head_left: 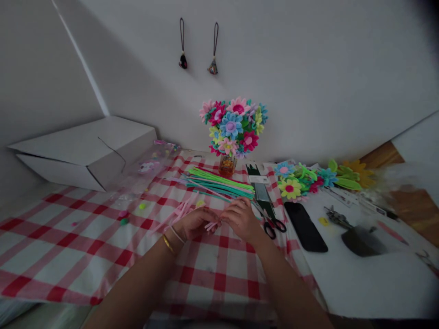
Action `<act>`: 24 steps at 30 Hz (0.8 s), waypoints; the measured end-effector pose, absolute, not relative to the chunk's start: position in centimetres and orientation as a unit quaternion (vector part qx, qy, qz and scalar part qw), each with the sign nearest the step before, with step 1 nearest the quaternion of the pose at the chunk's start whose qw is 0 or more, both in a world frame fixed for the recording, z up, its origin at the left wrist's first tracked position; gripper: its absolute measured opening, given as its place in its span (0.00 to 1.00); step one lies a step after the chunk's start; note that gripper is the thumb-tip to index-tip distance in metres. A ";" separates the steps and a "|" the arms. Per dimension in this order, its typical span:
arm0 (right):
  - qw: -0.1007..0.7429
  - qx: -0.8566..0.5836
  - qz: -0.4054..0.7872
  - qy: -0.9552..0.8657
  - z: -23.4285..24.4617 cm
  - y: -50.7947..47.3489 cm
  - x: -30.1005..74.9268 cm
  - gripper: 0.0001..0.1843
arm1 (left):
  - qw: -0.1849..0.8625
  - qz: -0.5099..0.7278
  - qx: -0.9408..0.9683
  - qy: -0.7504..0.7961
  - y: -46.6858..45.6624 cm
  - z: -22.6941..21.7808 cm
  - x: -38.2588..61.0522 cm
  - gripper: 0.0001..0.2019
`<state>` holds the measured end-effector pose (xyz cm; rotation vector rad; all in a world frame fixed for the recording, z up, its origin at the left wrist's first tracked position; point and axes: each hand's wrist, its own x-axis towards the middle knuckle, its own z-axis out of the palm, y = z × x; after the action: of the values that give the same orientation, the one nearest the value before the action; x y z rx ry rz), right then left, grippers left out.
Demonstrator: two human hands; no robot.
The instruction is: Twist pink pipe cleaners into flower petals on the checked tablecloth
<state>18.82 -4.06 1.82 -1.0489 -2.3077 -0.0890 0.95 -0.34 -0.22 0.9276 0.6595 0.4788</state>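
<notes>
Short pink chenille stems (210,225) are gripped in the curled fingers of the left hand (198,223), above the middle of the bench, which is covered by a red-and-white checked tablecloth (219,277). The right hand (242,220) is brought up against the left at the fingertips, its fingers bent; whether anything is pinched by it cannot be told. A gold bangle (168,244) and a pale band (178,235) are worn on the left wrist.

More pink chenille strips (181,211) are scattered just beyond the left hand. Behind both hands, a bundle of green and teal chenille stems (221,183) is laid crosswise, in front of a glass vase (227,166) filled with chenille flowers (231,125). Black-handled scissors (270,230) are placed just right of the right hand, with a black smartphone (305,227) set farther right, on a white surface (338,288).
</notes>
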 end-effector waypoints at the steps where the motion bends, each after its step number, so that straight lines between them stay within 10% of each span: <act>1: 0.291 -0.396 -0.032 -0.870 1.9 -4.2 18.8 0.08 | 0.811 0.223 0.443 0.310 -0.3 -0.3 1.0 0.06; 5: 0.258 -0.427 -0.031 -0.866 1.5 -4.5 18.2 0.08 | 0.716 0.245 0.552 0.351 -0.3 -0.4 1.1 0.06; 14: 0.324 -0.560 -0.002 -0.762 0.4 -4.3 17.2 0.06 | 0.146 0.306 0.865 0.370 -2.1 1.3 2.2 0.11; 24: 0.285 -0.558 -0.122 -0.769 0.5 -4.6 16.6 0.08 | 0.366 0.365 0.715 0.471 -1.8 0.2 3.0 0.12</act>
<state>16.63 -4.60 0.46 -1.4935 -2.0577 -0.3272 3.03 -1.80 0.15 1.8372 1.2096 0.9390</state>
